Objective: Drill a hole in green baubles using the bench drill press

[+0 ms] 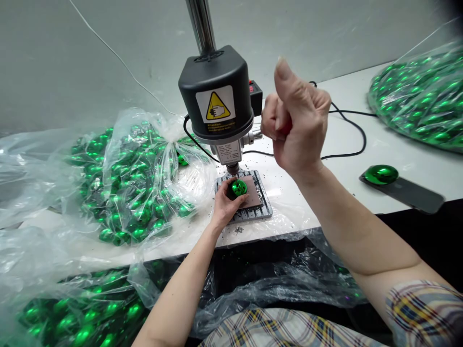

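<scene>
A small bench drill press (217, 96) with a black motor housing stands in the middle. Its chuck (233, 168) is right above a shiny green ball (239, 188). My left hand (228, 198) holds that ball between thumb and fingers on a brownish pad (255, 193), which lies on the slotted grey base (266, 210). My right hand (298, 120) is closed in a fist with the thumb up, beside the silver feed hub (252, 138). It appears to grip the feed handle, which the fingers mostly hide.
Clear bags of green balls (133, 188) lie on the left; another bag (423, 96) sits at the right. A green ball piece (381, 174) rests on a dark phone (412, 193). A black cable (356, 127) crosses the white table (347, 178). Dark shavings surround the base.
</scene>
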Tool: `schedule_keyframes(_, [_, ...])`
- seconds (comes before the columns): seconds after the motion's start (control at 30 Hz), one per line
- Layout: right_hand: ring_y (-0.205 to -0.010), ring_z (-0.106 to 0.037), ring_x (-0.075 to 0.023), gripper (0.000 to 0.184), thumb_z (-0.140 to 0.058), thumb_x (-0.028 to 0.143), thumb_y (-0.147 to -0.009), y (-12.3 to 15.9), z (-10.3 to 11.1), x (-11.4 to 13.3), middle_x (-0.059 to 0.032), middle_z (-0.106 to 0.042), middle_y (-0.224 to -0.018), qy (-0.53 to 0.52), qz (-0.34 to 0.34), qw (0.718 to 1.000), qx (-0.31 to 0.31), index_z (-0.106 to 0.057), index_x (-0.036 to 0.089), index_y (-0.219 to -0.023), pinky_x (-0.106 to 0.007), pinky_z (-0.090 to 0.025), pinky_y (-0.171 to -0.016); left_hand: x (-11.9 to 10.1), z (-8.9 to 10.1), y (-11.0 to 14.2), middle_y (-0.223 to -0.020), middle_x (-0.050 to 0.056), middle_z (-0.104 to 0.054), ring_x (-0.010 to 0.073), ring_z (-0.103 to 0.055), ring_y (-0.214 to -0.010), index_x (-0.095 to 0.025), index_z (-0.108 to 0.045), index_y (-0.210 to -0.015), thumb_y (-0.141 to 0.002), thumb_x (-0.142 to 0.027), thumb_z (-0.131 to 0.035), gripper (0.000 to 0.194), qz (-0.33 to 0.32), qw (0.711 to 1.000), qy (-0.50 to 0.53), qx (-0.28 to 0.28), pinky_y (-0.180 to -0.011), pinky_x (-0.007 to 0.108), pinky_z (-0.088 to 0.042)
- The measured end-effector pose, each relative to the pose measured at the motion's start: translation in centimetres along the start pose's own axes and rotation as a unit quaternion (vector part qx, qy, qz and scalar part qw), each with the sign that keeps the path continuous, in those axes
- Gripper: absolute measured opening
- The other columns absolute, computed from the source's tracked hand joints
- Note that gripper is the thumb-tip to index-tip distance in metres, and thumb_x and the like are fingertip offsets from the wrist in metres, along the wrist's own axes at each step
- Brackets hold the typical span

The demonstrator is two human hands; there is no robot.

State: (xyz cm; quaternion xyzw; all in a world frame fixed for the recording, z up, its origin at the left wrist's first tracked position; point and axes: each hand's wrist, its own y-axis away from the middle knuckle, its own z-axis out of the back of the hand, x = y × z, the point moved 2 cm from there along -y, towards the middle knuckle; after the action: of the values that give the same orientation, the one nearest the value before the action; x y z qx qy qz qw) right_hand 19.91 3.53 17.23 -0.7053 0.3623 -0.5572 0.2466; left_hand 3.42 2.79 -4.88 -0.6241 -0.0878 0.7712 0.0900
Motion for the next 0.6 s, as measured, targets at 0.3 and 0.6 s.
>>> schedule_keyframes(0.3, [-0.035,-0.032,-0.0088,0.059,-0.075,0.037,-0.088,2.6,0.6,0.8,0.0047,-0.038,-0.039,-0.084,0.043,0.996,-0.001,-0.039,0.021,-0.044,-0.032,-0.032,-0.042,-0.2,0.1,0.1,-0.121,0.01,-0.067,0.0286,-0.064,-0.115,-0.022,-0.061,-0.129,-0.07,-0.031,-0.087,0.065,0.009,1.0,-0.008,0.002,-0.102,0.045,-0.054])
schedule_keyframes(0.6, [-0.039,-0.024,-0.0081,0.059,-0.068,0.028,-0.09,4.3,1.4,-0.8,0.0049,-0.026,-0.043,-0.062,0.094,0.994,0.011,-0.023,0.018,-0.052,-0.031,-0.019,-0.045,-0.3,0.0,0.1,-0.12,0.009,-0.067,0.0283,-0.065,-0.113,-0.023,-0.061,-0.128,-0.07,-0.032,-0.087,0.064,0.014,1.0,-0.007,0.002,-0.101,0.045,-0.054])
